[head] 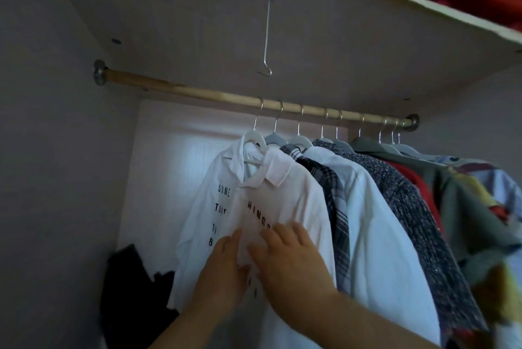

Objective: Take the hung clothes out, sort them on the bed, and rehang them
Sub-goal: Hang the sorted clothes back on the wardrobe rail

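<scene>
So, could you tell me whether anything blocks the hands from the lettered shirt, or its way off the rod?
Nothing does: left hand and right hand lie on the shirt. Its hanger is leftmost on the rod, but a wire hook dangles just above it and might catch it on lifting.

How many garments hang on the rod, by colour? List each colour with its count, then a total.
White: 2 (lettered white shirt, plain white shirt)
Grey plaid: 1 (plaid shirt)
Dark speckled grey: 1 (speckled garment)
Red: 1 (red garment)
Olive green: 1 (olive garment)
Multicoloured: 1 (patterned garment)
Total: 7 that can be told apart; others may hang hidden between them.
</scene>
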{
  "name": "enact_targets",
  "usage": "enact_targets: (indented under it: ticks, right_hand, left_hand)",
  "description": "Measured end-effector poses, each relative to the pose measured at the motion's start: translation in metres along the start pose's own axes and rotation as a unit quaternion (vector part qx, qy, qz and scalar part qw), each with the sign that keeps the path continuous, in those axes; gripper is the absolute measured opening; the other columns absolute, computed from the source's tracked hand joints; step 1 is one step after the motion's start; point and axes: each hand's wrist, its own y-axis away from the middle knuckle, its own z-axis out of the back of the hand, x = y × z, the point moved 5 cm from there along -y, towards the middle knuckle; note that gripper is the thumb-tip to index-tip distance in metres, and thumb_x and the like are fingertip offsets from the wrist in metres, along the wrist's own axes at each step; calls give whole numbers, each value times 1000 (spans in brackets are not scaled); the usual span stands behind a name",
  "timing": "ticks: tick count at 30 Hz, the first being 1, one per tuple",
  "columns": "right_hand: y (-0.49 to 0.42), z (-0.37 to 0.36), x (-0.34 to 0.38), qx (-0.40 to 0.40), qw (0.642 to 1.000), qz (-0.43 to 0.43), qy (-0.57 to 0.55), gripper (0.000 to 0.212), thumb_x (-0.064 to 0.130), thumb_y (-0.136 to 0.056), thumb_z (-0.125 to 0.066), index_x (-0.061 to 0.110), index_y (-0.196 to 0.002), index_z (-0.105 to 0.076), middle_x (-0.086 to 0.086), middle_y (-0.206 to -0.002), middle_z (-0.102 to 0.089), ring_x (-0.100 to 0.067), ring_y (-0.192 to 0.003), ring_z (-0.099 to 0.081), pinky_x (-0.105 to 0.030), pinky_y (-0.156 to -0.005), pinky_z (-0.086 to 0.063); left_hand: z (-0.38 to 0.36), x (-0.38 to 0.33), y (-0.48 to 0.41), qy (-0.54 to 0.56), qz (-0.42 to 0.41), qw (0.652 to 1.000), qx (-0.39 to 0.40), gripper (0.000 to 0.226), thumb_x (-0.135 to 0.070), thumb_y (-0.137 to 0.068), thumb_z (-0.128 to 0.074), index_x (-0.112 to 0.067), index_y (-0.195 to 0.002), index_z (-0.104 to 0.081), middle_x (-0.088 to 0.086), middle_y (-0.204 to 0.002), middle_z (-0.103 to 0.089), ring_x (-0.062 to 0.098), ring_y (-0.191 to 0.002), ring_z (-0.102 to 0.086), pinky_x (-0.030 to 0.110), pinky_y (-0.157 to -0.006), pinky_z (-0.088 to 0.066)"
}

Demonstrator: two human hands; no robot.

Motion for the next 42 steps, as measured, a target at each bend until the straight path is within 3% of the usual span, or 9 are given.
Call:
enact_targets:
  ticks: [5, 12, 19, 26, 29, 32, 38, 40, 42]
  right_hand:
    - [70, 12, 19, 3, 999, 27, -26, 35, 47, -45, -75, 33, -77, -69, 10, -78, -62, -14, -77, -62, -29, -81, -53]
    - [177, 76, 16, 27, 994, 39, -99, 59, 53, -31, -85, 35, -86, -73, 10, -89, -69, -9, -79, -67, -21, -69, -54]
    - [282, 144, 19, 38, 990, 28, -132, 62, 62, -25, -82, 41, -82, -73, 16, -86, -68, -2, -75, -66, -16, -66, -51]
    - [319, 202, 21, 20, 992, 19, -125, 61, 50, -35, -88, 33, -92, -74, 9, -92, -69, -9, -81, -68, -22, -68, -54]
    - [327, 225, 27, 8, 993, 4, -115, 61, 45, -37, -90, 29, -94, -74, 6, -92, -70, -11, -82, -68, -24, -68, -55]
    - [329, 254, 37, -13, 994, -2, -108, 61, 39, -41, -92, 24, -97, -74, 2, -93, -70, -15, -81, -69, -27, -67, -57]
    - [299, 339, 86, -87, 985, -13, -146, 57, 25, -55, -89, 14, -108, -69, -8, -98, -68, -25, -85, -68, -34, -70, -55]
    - [285, 375, 106, -110, 981, -16, -158, 54, 22, -61, -85, 11, -111, -67, -11, -100, -67, -29, -88, -67, -37, -73, -54]
    - [275, 409, 124, -131, 975, -26, -179, 49, 22, -71, -75, 9, -116, -64, -15, -105, -66, -33, -94, -64, -43, -77, -53]
  left_hand:
    - [7, -18, 66, -36, 16, 999, 38, 68, -23, -95, -52, -22, -149, -11, -1, -151, -23, 11, -137, -27, 19, -109, -21]
    - [19, -80, 186, -47, 20, 997, 65, 54, -17, -97, -45, -23, -145, -22, -3, -137, -37, 5, -115, -40, 8, -88, -26]
    - [25, -139, 298, -93, 44, 991, 87, 67, -23, -96, -49, -24, -149, -7, -4, -140, -34, 6, -120, -39, 10, -91, -31]
    - [59, -196, 353, -162, 42, 981, 100, 60, -30, -97, -45, -23, -149, -14, -4, -152, -22, 11, -135, -28, 16, -104, -25]
    - [83, -214, 371, -219, 29, 970, 100, 47, -32, -97, -44, -26, -142, -36, -1, -152, -24, 14, -136, -27, 22, -105, -29]
    - [120, -240, 390, -239, 11, 968, 79, 36, -30, -95, -46, -24, -130, -53, 0, -148, -30, 17, -133, -29, 25, -103, -30]
    - [222, -290, 435, -254, -41, 965, -51, 46, -28, -97, -43, -25, -142, -37, 1, -152, -23, 19, -139, -19, 32, -112, -16]
    - [260, -304, 453, -248, -55, 962, -95, 46, -25, -94, -49, -20, -139, -42, 5, -148, -30, 23, -136, -26, 37, -111, -20]
    - [295, -315, 471, -274, -83, 949, -130, 48, -17, -82, -66, -12, -128, -54, 14, -136, -46, 33, -125, -43, 47, -103, -35]
